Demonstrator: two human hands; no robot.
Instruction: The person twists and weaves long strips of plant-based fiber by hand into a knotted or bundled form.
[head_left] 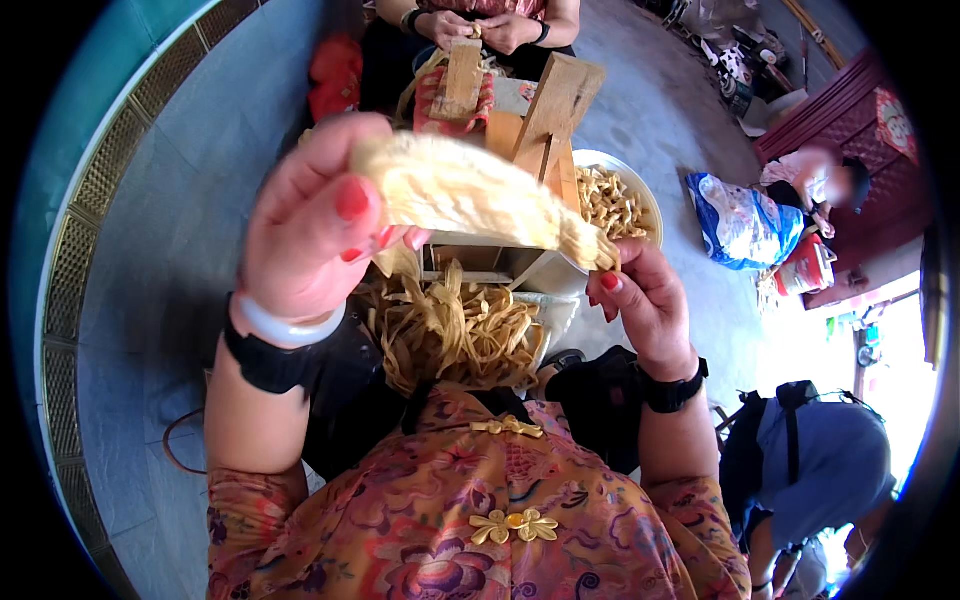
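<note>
A pale yellow dried corn husk is stretched between my two hands, in front of my chest. My left hand, with red nails and a white bangle at the wrist, is closed around its wide end. The narrow, gathered end is pinched between the thumb and fingers of my right hand. Below the husk, at my lap, lies a heap of loose husk strips. Motion blurs the husk's upper edge a little.
Beyond my hands stand a wooden upright and a smaller wooden block. A white basin holds twisted husk pieces. Across from me a person's hands work on something small. A blue-white sack and a red bucket stand at right.
</note>
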